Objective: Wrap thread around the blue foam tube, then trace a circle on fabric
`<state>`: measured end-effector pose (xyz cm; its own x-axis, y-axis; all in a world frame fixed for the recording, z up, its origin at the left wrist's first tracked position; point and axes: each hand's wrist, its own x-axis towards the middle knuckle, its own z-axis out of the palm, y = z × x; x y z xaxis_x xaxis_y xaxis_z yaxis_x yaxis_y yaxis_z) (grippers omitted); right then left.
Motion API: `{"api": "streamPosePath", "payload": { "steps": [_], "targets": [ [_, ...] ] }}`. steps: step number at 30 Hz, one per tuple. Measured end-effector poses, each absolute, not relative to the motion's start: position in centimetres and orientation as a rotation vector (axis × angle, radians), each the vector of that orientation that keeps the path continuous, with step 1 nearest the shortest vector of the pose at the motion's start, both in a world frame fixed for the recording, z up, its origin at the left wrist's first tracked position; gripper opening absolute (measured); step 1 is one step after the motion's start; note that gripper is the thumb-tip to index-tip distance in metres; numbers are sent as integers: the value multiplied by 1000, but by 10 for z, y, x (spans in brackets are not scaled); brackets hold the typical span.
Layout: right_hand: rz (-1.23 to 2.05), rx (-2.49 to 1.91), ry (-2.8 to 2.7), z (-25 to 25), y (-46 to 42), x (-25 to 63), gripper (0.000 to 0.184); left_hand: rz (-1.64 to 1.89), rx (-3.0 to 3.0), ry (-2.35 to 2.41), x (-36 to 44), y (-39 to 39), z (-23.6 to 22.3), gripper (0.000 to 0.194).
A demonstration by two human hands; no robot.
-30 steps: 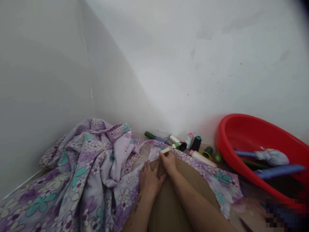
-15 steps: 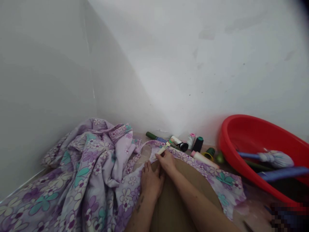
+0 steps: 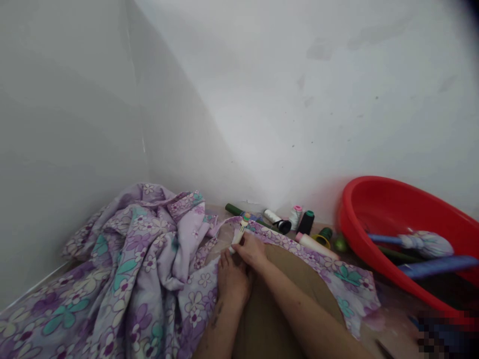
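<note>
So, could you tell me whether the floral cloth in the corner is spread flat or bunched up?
Bunched up: the floral cloth lies in heaped folds.

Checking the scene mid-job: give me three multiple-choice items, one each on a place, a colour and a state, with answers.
1. Where is the blue-handled mop? A against the left wall; B in the red basin; C on the floral cloth.
2. Thread colour on the spool right of the white spool? A black; B pink; C yellow.
3. What does the right hand hold? A a spool; B the mop; C a white tool.

1 B: its head lies inside the basin. 2 A: the thread looks black. 3 C: fingers pinch it.
</note>
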<state>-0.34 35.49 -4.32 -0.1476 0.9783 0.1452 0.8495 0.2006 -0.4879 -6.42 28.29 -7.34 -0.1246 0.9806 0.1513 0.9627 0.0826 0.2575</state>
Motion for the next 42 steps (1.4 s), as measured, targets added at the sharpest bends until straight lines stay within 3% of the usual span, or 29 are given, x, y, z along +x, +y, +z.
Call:
{"api": "streamPosePath", "payload": {
  "steps": [15, 42],
  "targets": [
    [241, -1762, -2144, -38, 360, -4, 24, 471, 1993, 2275, -63, 285, -76, 43],
    [286, -1722, -2166, -39, 359, -8, 25, 437, 2021, 2276, -63, 284, -74, 46]
  ]
}}
